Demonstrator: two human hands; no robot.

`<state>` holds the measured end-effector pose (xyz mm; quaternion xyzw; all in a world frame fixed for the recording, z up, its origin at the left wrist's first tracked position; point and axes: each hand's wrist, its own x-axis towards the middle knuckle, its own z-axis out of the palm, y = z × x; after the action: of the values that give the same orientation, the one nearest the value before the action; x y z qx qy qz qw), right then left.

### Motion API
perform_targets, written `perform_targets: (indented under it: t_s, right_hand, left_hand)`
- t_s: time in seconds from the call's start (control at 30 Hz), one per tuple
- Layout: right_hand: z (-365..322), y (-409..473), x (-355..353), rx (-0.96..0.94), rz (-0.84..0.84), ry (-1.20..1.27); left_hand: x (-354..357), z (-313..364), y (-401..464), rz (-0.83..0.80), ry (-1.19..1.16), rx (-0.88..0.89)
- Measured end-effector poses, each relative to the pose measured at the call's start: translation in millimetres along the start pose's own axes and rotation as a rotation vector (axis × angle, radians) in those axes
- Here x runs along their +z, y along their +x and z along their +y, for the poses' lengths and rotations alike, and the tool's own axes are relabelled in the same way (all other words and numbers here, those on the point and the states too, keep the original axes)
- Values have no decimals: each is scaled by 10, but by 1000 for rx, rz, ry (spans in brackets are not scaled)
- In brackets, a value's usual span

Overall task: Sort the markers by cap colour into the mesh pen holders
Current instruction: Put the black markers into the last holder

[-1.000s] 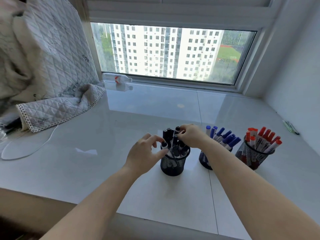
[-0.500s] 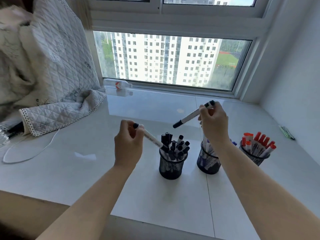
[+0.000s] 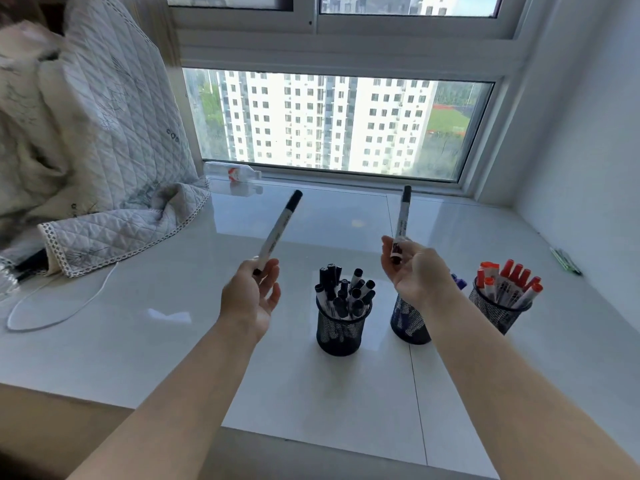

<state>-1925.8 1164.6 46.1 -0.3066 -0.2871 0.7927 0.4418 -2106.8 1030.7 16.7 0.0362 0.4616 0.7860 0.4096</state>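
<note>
Your two bare forearms reach in from the near edge of the white worktop (image 3: 145,341). Your left hand (image 3: 250,299) is raised above the worktop, palm turned up, its fingertips pinching the lower end of a black-capped marker (image 3: 277,233) that slants up and to the right, cap end farthest from you. Your right hand (image 3: 417,271) is also raised, fingers curled round the lower end of a second black-capped marker (image 3: 401,220) that stands nearly upright, cap on top. Between and just past your hands stands a black mesh holder (image 3: 341,329) filled with black-capped markers (image 3: 346,289), caps up. Just to its right, partly hidden behind your right wrist, a second mesh holder (image 3: 407,323) carries blue-capped markers (image 3: 459,282), of which only a few tips show. Further right, toward the worktop's right edge, a third mesh holder (image 3: 495,313) is full of red-capped markers (image 3: 509,280). Near the right edge, close to the wall, lie green pens (image 3: 566,261). On the left side a white cable (image 3: 65,306) loops beside a quilted blanket (image 3: 104,188) that spills onto the worktop. At the far edge a clear plastic bottle (image 3: 232,171) lies on its side below the window (image 3: 329,123).
</note>
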Motion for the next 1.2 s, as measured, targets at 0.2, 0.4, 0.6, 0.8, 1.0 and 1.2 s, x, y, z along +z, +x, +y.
perform_targets:
  t_s: [0.2, 0.4, 0.6, 0.8, 1.0, 1.2]
  right_hand:
    - [172, 46, 26, -62, -127, -342]
    - [297, 155, 50, -227, -144, -811]
    - [409, 278, 31, -241, -142, -1188]
    - [456, 350, -15, -129, -132, -1300]
    - [348, 331, 52, -489, -21, -1195]
    - [370, 314, 19, -609, -79, -1487]
  left_hand:
    - [19, -70, -7, -278, 146, -70]
    - [-20, -138, -21, -207, 680, 289]
    - [-44, -239, -5, -222, 902, 407]
    - [38, -424, -35, -202, 988, 467]
    - [103, -505, -70, -124, 1036, 546]
    - [143, -487, -75, -106, 1157, 607]
